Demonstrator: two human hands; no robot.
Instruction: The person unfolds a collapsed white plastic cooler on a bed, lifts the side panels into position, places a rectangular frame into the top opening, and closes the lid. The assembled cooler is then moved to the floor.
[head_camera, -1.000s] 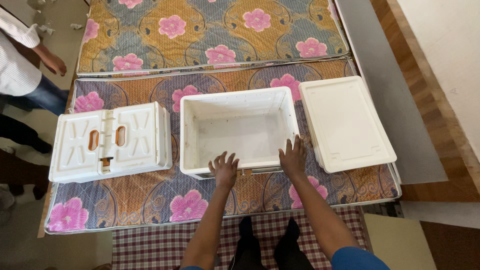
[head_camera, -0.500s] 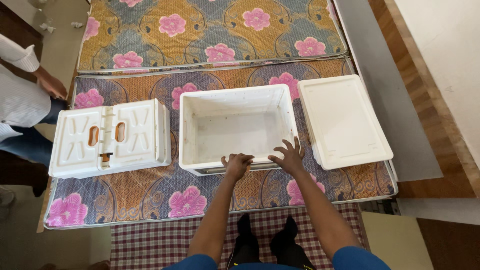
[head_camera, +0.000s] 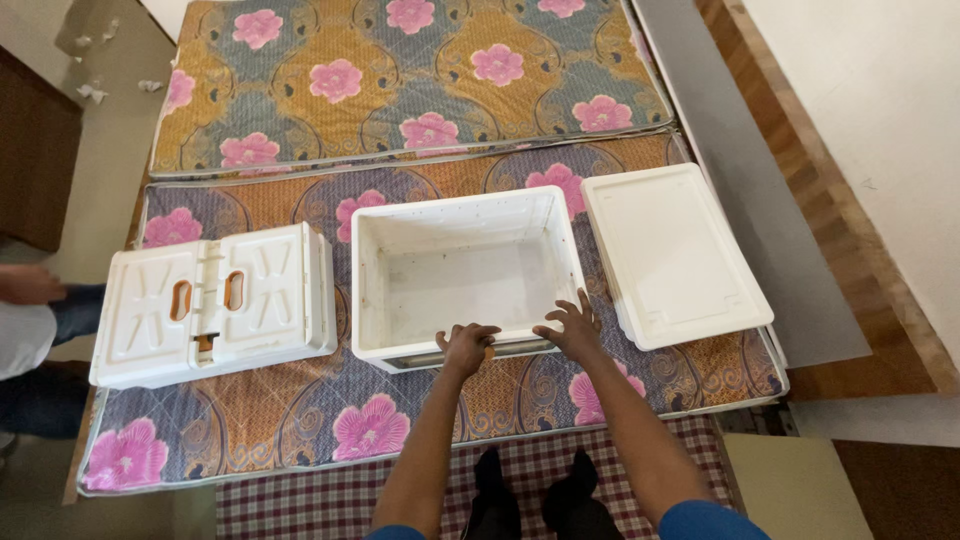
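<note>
Resting on the near rim of the crate (head_camera: 465, 272), both my hands sit side by side at its front wall. My left hand (head_camera: 466, 346) is curled, fingers bent over the top edge of that wall in a loose grip, knuckles up. My right hand (head_camera: 570, 326) is more open: fingers spread and arched, tips pressing on the rim near the front right corner, thumb pointing toward the left hand. I cannot tell whether the right one truly grips the wall or only leans on it.

I see the crate standing upright, mouth up and empty, on the near mattress (head_camera: 300, 400), about midway across it. Its long axis runs left to right across my view, the long walls facing me and away from me.

Just right of the crate lies a flat white lid (head_camera: 672, 255), its near edge close to my right hand but apart from it. To the left, a folded crate (head_camera: 215, 301) with two orange-edged slots lies flat, a narrow gap from the open one. A second mattress (head_camera: 400, 80) lies beyond. Another person's arm (head_camera: 25, 287) shows at the left edge.
</note>
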